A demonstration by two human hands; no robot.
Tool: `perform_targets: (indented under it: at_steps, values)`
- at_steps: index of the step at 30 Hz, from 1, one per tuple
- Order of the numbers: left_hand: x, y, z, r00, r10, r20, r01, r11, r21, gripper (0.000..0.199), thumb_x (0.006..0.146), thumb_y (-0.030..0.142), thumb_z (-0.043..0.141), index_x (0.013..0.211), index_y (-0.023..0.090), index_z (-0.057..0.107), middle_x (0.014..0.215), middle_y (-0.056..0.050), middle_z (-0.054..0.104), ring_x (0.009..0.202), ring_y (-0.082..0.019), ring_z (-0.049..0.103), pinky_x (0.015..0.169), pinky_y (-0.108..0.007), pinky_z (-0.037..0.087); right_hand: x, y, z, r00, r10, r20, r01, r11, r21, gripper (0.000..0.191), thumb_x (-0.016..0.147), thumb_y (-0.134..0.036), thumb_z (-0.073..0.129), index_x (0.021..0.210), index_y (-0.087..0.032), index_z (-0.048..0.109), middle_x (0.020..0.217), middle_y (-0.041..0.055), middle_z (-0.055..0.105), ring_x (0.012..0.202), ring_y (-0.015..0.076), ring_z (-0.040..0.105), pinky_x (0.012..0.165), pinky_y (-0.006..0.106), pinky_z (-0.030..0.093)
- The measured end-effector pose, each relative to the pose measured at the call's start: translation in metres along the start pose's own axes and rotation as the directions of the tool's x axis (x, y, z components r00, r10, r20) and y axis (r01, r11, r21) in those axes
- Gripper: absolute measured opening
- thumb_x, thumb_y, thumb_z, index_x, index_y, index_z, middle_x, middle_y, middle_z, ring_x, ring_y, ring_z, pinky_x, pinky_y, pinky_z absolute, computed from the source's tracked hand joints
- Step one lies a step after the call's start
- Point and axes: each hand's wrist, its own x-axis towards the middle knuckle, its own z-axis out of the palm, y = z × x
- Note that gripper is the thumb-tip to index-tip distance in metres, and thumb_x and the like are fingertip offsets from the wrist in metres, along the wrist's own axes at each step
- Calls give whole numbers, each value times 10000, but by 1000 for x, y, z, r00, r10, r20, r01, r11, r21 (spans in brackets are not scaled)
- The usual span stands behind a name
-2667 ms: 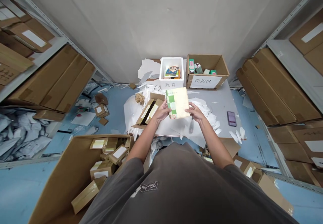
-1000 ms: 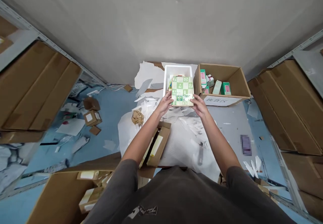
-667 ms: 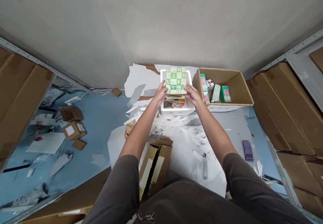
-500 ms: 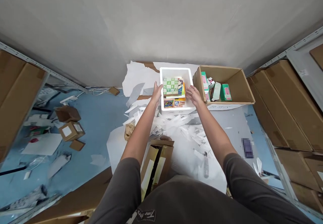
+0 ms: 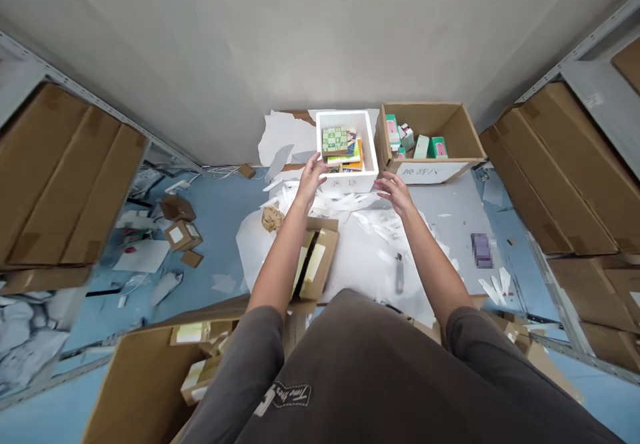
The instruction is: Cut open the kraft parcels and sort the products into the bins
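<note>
A white foam box (image 5: 349, 183) stands near the wall, with a green patterned box (image 5: 335, 141) and colourful booklets (image 5: 353, 153) inside. My left hand (image 5: 312, 179) is at its front left corner, fingers spread and holding nothing. At the front right corner, a little lower, my right hand (image 5: 395, 193) hovers with its fingers apart. Beside the foam box on the right, a cardboard box (image 5: 430, 172) with a handwritten label holds several small green, pink and white boxes (image 5: 421, 147).
White paper strips (image 5: 387, 227) lie before the boxes, with a cutter (image 5: 399, 274) nearer me. An opened carton (image 5: 320, 264) is below my left forearm. A large carton (image 5: 135, 377) stands lower left. Shelves with cartons (image 5: 565, 171) line both sides.
Both hands have drawn back from the foam box's sides to its front corners. The view has shifted back, showing more of the large carton at the lower left.
</note>
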Motion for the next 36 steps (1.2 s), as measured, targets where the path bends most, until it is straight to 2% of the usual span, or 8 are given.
perform_targets:
  at_steps: [4,11,15,20,26,30,33,36]
  values:
    - [-94,-35,30,1000,8,-13,-6,994,105,615,999,498,675,1584,373,532,1614,-86,565,1454,-309,559,1157,-502,500,-77,44,-52,999,-19,-39,17,998,-54,571,751,-531,821,1250,-308,659,1106,32,814,1044,232,767,879,358,593]
    - [-239,-189,88,964,-263,27,241,915,323,708,944,365,696,1623,270,520,1638,-150,534,1352,-302,618,1176,-489,474,-203,180,-156,946,29,-323,-110,966,-235,532,689,-489,789,1158,-255,702,1136,61,753,1057,249,695,948,410,577]
    - [-278,-263,111,908,-418,-1,330,717,614,819,883,340,758,1645,236,475,1721,-170,430,1577,-376,407,1261,-523,382,-262,245,-205,877,-11,-480,-265,822,-504,596,701,-433,790,1246,-217,686,1403,160,665,1377,358,546,1194,533,438]
    - [-296,-314,121,916,-391,-94,264,409,874,849,894,323,717,1679,198,421,1751,-206,348,1598,-451,283,1246,-571,354,-302,300,-231,761,95,-642,-521,679,-517,767,714,-352,760,1442,-195,575,1540,209,533,1456,428,468,1225,570,403]
    - [-307,-319,115,915,-391,-105,244,324,914,396,993,213,554,1348,227,731,1379,-180,666,1344,-366,544,1138,-486,446,-308,311,-235,708,-17,-706,-526,654,-543,601,723,-213,608,1322,-159,620,1286,200,633,1241,373,619,1151,523,474]
    - [-319,-290,105,953,-287,-98,246,539,806,339,1020,176,505,1248,215,754,1356,-148,685,1300,-292,614,1137,-404,476,-309,281,-221,710,-53,-702,-398,793,-462,604,716,-272,600,1314,-191,594,1088,92,663,936,259,678,1024,475,556]
    - [-336,-258,98,983,-180,-45,165,742,650,291,1010,191,533,1199,207,753,1342,-135,704,1270,-259,649,1086,-370,526,-308,251,-195,793,-45,-607,-210,915,-343,737,688,-372,664,1394,-195,545,1000,43,679,825,222,667,906,425,591]
    - [-355,-224,88,990,-111,-86,139,858,494,216,986,223,580,1100,197,761,1301,-143,732,1255,-261,670,1076,-394,549,-305,226,-158,871,-70,-487,-132,921,-368,795,664,-430,711,1415,-213,568,1004,38,701,847,235,676,898,438,592]
